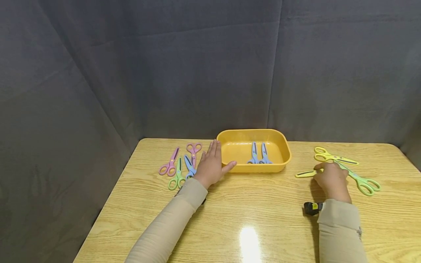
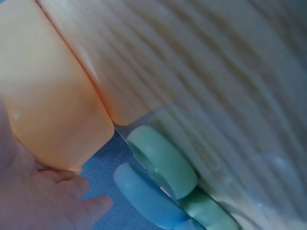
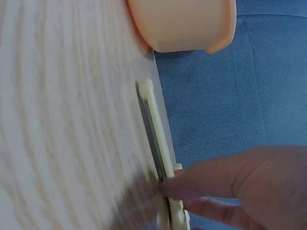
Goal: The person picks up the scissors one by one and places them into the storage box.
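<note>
My left hand rests against the left end of a yellow plastic tray, its fingers straight and thumb spread along the front. Two blue scissors lie inside the tray, blades pointing to the back. At the right, my right hand pinches a pair of yellow scissors between thumb and fingers. In the right wrist view the yellow blade lies low along the tabletop; the handles are mostly hidden by the hand. Green scissors and other yellow scissors lie beside that hand.
Left of the tray lie two pink scissors, green scissors and blue scissors, some close under my left wrist. A dark grey curtain hangs behind the wooden table.
</note>
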`<state>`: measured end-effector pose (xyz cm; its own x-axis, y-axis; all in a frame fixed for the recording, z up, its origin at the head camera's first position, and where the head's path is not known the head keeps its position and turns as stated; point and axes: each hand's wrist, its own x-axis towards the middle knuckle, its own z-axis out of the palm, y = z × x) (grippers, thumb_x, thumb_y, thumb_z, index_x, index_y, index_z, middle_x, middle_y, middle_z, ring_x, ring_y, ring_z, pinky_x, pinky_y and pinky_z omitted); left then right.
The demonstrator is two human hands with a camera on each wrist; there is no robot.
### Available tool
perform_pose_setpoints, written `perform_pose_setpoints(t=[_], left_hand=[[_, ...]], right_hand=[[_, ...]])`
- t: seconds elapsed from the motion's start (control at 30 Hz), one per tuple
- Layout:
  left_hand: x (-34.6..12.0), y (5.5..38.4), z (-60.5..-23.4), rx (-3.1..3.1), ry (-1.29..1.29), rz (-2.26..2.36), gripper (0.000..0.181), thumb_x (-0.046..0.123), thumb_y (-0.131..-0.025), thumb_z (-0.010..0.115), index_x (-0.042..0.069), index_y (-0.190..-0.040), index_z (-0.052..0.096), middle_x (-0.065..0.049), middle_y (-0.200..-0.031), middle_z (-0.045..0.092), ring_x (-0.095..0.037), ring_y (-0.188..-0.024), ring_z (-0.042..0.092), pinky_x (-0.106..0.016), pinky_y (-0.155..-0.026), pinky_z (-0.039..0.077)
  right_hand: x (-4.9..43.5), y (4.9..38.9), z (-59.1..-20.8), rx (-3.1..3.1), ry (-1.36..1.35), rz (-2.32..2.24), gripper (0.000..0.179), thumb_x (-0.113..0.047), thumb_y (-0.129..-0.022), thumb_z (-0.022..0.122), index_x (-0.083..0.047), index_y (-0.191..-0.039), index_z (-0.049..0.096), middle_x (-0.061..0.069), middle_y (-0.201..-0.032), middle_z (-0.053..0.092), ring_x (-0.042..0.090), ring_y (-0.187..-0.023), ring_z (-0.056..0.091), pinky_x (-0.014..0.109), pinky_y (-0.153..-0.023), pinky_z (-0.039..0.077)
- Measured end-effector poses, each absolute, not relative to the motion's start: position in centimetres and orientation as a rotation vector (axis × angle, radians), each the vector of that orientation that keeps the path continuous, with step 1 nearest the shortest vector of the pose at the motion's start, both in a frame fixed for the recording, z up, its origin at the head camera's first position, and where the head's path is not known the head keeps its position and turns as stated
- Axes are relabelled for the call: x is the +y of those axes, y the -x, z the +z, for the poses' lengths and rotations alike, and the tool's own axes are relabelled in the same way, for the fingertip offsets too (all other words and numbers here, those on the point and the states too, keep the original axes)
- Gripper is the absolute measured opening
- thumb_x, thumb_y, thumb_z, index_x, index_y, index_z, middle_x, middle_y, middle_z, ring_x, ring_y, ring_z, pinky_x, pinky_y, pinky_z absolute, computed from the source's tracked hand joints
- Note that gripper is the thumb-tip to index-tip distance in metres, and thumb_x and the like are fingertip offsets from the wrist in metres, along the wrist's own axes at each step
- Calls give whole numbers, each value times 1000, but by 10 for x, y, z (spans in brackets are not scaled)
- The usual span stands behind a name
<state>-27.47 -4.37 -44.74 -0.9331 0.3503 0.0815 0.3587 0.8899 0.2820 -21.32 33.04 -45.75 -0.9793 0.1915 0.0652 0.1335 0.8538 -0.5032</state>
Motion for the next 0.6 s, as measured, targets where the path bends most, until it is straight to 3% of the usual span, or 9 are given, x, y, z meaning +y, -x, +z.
perform_pose_setpoints(t=[0.17, 0.4, 0.6], left_hand=[[-44, 274, -447, -3022, 569, -463, 102, 70, -98, 42, -3, -160, 9, -20, -168, 8, -31, -156, 8, -54, -120, 23], [-44, 274, -446, -3031, 569, -485, 101, 69, -98, 43, -3, -161, 8, -18, -169, 6, -29, -156, 6, -53, -120, 22], [-44, 274, -445, -3033, 567, -470, 101, 69, -99, 42, -4, -160, 9, -19, -168, 7, -31, -156, 9, -53, -120, 22]], right_hand=[[327, 212, -455, -2937, 395, 897, 35, -6, -89, 61, 11, -120, 63, 45, -128, 43, 69, -116, 30, 80, -82, 31], [326, 212, -454, -2953, 383, 904, 33, -8, -91, 63, 8, -120, 63, 45, -134, 44, 73, -118, 31, 82, -85, 30], [326, 213, -458, -2885, 197, 845, 30, -2, -85, 64, 9, -112, 69, 38, -119, 62, 60, -109, 52, 69, -90, 33]])
